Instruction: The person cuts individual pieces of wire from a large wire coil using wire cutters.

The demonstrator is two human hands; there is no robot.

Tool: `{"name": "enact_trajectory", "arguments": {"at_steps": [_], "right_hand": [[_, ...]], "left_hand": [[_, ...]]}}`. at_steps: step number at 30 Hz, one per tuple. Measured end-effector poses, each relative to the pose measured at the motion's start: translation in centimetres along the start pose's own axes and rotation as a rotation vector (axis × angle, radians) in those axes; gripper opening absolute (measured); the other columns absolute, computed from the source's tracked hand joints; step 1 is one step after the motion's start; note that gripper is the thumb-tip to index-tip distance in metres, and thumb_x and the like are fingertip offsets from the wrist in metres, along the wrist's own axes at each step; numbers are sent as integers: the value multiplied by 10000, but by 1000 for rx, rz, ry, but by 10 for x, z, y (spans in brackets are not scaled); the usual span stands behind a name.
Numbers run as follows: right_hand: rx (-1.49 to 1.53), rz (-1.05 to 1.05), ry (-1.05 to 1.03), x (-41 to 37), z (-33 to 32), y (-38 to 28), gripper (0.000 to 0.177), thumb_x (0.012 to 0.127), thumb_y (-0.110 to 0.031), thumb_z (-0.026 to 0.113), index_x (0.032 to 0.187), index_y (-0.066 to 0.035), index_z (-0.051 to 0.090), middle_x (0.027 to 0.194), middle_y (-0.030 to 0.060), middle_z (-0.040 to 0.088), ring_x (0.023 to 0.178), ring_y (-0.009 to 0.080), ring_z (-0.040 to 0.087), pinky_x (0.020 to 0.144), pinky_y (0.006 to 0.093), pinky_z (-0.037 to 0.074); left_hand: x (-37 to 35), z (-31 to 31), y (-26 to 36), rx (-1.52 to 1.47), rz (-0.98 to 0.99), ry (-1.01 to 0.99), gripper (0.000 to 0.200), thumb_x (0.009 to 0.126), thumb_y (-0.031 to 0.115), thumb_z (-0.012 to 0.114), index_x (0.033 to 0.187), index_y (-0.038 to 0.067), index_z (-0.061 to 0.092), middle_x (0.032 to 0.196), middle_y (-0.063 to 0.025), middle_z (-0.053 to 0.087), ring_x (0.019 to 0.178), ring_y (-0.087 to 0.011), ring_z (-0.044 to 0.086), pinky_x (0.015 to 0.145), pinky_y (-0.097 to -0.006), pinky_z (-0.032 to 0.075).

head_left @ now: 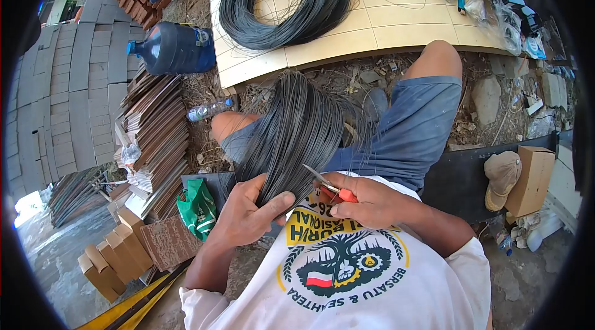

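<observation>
Long, thin, dark gray wires in a thick bundle [291, 132] lie over the person's lap and fan out like a broom at the far end. From where I sit, far away, I watch through the head camera. I see the left hand [255, 212] closed around the near end of the wires, with its thumb on top. I see the right hand [365, 201] with its fingers curled around a small metal tool with red handles and a pointed tip [347, 195]. The tip is right by the wires, but I cannot tell if it touches them. Under the wires are blue-gray shorts [415, 119], and nearer to me is a white T-shirt with a round tree picture [347, 262]. Past the knees I see a cream board marked with squares [409, 17], and a big round coil of dark wire [325, 4] lies on it. Off to the left are a green plastic bag [197, 209], a clear bottle with a blue cap [211, 110] and a big blue water jug [176, 51]. Off to the right, a tan cloth cap [502, 175] leans by a brown cardboard box [532, 180].
</observation>
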State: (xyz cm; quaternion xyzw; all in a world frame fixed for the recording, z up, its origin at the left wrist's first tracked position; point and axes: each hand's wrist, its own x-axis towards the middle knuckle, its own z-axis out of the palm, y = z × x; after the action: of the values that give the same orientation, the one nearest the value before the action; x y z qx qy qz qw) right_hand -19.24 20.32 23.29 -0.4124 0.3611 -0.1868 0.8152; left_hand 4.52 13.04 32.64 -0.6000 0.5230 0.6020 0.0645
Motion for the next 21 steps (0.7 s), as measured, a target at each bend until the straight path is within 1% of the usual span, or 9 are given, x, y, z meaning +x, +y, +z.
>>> {"name": "enact_trajectory", "arguments": {"at_steps": [1,5,7,14,16,17,19,20,21], "right_hand": [[61,-38,27,2,2,5,555,912,-137,585,1445,-73,448,1194,154,646,1095,257,641,981,357,480],[84,-66,28,2,3,8,570,911,-152,586,1453,-62,435,1216,157,638,1125,273,632,999,365,474],[-9,-75,35,2,3,5,567,912,-162,583,1452,-66,438,1231,165,634,1139,293,630,1002,378,473],[-70,-76,39,6,7,4,543,912,-159,578,1430,-59,449,1231,185,632,1134,313,632,999,390,474],[-46,-142,66,8,9,10,474,920,-142,566,1374,-39,474,1207,189,634,1115,309,637,985,388,480],[-46,-142,66,8,10,9,474,920,-142,566,1374,-39,474,1207,189,634,1115,309,637,985,388,480],[-43,-175,76,9,11,8,391,932,-118,545,1308,-24,497,1157,194,643,1064,301,657,942,387,499],[-45,-176,75,10,12,9,391,932,-118,545,1308,-24,497,1157,194,643,1064,301,657,942,387,499],[-32,-160,93,11,13,11,397,925,-122,548,1310,-36,502,1103,166,641,1018,271,649,915,379,495]], "left_hand": [[0,-1,-1,0,-1,-1,365,946,302,708,1100,-22,644,772,-7,664,579,-25,581,445,-177,413],[0,-1,2,-12,14,-7,349,959,300,696,1096,-17,647,719,-4,655,545,-19,556,436,-176,393],[0,0,5,-18,14,-8,346,961,301,694,1093,-15,648,705,-6,653,535,-18,548,434,-175,387],[0,-1,4,-17,21,4,356,958,313,699,1083,-16,647,694,-12,656,525,-20,542,432,-174,385],[0,-1,3,-24,15,3,359,959,314,698,1085,-18,646,697,-10,656,527,-20,544,431,-174,386],[1,-2,1,-12,18,0,361,959,313,698,1090,-19,645,694,-10,654,526,-20,544,431,-173,387],[1,-2,1,-1,23,-1,363,959,313,698,1095,-19,645,692,-10,651,526,-19,545,431,-171,388],[2,-3,3,-1,20,-2,366,959,313,698,1109,-17,639,711,-9,656,531,-17,547,432,-171,390],[2,-3,4,-1,18,-3,371,959,313,698,1123,-14,633,730,-7,660,537,-15,550,433,-170,393]]}}
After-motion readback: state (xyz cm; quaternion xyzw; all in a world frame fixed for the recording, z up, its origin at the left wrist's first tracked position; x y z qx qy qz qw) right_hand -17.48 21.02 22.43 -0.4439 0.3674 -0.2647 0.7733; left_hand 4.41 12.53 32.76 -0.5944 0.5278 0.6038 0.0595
